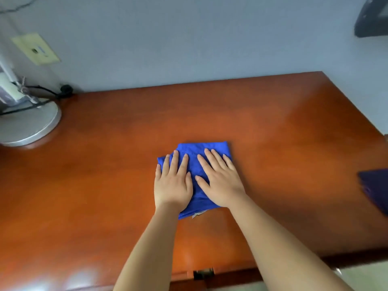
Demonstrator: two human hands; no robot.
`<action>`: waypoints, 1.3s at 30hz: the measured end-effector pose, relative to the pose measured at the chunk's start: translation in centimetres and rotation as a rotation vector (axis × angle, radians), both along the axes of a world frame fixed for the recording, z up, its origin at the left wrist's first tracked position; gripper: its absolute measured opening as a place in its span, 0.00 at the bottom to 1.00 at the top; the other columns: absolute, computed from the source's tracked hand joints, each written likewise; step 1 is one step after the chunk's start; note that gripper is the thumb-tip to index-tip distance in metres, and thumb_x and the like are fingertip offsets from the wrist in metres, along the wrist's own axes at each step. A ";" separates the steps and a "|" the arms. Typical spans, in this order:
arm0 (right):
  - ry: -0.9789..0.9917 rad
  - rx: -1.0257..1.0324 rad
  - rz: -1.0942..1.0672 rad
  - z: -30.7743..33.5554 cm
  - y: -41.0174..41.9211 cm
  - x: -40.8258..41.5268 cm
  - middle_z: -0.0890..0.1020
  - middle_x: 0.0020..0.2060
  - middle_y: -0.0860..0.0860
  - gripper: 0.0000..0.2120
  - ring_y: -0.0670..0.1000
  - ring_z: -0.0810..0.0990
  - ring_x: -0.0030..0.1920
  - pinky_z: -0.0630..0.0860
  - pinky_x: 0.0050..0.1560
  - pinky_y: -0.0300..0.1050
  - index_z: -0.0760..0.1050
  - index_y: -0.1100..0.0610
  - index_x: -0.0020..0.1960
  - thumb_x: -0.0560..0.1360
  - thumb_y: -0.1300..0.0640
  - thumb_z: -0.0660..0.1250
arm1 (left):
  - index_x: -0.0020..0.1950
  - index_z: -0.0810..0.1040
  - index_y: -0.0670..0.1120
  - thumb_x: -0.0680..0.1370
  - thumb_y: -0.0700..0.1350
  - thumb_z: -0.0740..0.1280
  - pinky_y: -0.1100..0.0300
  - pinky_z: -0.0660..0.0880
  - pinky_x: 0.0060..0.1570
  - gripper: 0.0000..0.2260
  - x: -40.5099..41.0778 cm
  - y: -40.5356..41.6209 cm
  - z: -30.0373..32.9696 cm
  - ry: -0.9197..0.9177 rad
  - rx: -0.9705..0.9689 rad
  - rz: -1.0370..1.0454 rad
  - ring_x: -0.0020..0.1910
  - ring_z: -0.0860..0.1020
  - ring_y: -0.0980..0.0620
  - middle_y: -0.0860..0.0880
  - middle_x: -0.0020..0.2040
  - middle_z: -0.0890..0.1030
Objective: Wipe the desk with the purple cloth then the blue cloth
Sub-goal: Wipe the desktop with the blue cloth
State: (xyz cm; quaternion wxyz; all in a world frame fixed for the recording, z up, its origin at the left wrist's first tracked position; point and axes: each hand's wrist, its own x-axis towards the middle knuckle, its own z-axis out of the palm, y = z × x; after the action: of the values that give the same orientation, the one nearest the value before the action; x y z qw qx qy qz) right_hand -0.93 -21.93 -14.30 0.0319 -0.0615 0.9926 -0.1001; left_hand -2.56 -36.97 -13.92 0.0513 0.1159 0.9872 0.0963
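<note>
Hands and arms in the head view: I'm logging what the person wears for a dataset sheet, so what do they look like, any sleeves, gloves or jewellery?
Both arms are bare as far as the picture shows, with no sleeve in view. The left hand and the right hand wear no gloves. No ring, watch or bracelet shows on the fingers or wrists. The fingernails are short and look unpainted.

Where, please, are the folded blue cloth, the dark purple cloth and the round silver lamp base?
folded blue cloth (194, 149): head view, bare far edge.
dark purple cloth (375, 185): head view, visible middle.
round silver lamp base (29, 127): head view, flat top.
</note>
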 end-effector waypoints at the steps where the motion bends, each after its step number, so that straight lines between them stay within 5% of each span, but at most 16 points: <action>1: 0.005 -0.008 0.002 0.0 0.2 1.6 0.51 0.78 0.51 0.37 0.49 0.47 0.78 0.40 0.76 0.50 0.51 0.51 0.79 0.74 0.37 0.35 | 0.79 0.48 0.53 0.72 0.57 0.30 0.50 0.42 0.75 0.35 1.6 0.2 0.1 -0.006 -0.005 0.003 0.78 0.43 0.49 0.50 0.80 0.46; 11: 0.043 0.011 -0.081 -0.6 3.3 12.0 0.65 0.74 0.54 0.30 0.53 0.62 0.74 0.51 0.72 0.52 0.65 0.53 0.74 0.77 0.39 0.49 | 0.79 0.51 0.53 0.74 0.56 0.34 0.49 0.44 0.75 0.32 11.0 3.3 0.1 -0.017 -0.021 -0.049 0.78 0.46 0.48 0.50 0.80 0.49; 20: 0.090 0.003 -0.063 -0.9 4.1 5.3 0.63 0.75 0.54 0.31 0.52 0.60 0.75 0.56 0.75 0.55 0.63 0.53 0.75 0.77 0.40 0.46 | 0.79 0.52 0.54 0.74 0.55 0.36 0.50 0.43 0.75 0.32 5.2 4.5 -0.3 0.031 0.026 0.018 0.78 0.45 0.49 0.50 0.80 0.49; 27: 0.107 0.018 -0.083 -0.9 4.8 -0.8 0.59 0.77 0.52 0.34 0.50 0.55 0.77 0.48 0.76 0.51 0.59 0.52 0.77 0.75 0.40 0.41 | 0.79 0.51 0.54 0.82 0.50 0.49 0.49 0.44 0.76 0.24 -0.8 5.7 -0.8 0.044 0.032 0.055 0.78 0.45 0.49 0.50 0.80 0.49; 39: 0.024 0.075 -0.070 -0.7 5.4 8.3 0.52 0.78 0.52 0.35 0.50 0.49 0.78 0.42 0.76 0.50 0.52 0.53 0.78 0.76 0.38 0.37 | 0.79 0.50 0.52 0.75 0.56 0.33 0.49 0.44 0.75 0.32 6.9 5.2 -0.5 0.020 -0.019 -0.086 0.78 0.46 0.47 0.49 0.80 0.48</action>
State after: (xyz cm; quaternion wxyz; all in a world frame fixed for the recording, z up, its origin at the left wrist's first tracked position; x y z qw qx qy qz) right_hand 7.41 -16.51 -14.96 0.0187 -0.0269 0.9975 -0.0632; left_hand 4.34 -31.81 -14.40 0.0468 0.1587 0.9827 0.0836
